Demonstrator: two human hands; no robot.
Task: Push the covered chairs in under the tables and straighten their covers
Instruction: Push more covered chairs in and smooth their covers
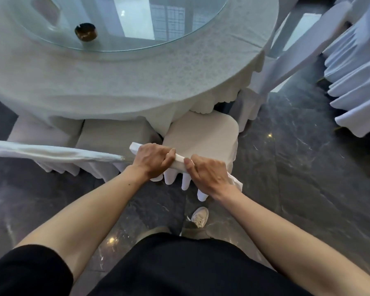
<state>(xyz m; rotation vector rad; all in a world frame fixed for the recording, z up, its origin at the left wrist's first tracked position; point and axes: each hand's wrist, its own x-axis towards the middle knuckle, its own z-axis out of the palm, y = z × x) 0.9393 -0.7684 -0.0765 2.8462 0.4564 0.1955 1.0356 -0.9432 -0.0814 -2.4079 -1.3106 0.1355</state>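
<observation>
A chair in a white cover (201, 133) stands in front of me, its seat partly under the round table (115, 86). My left hand (153, 160) and my right hand (208, 175) both grip the top edge of its covered backrest, side by side, fingers curled over the cloth. The cover's pleated skirt hangs below my hands. The table's white cloth drapes over the front of the seat.
A second covered chair (51, 152) stands pushed in at my left, its backrest top level with my left hand. More covered chairs (355, 82) stand at the right. A glass turntable (137, 22) with a dark ashtray (86, 32) lies on the table. The floor is dark marble.
</observation>
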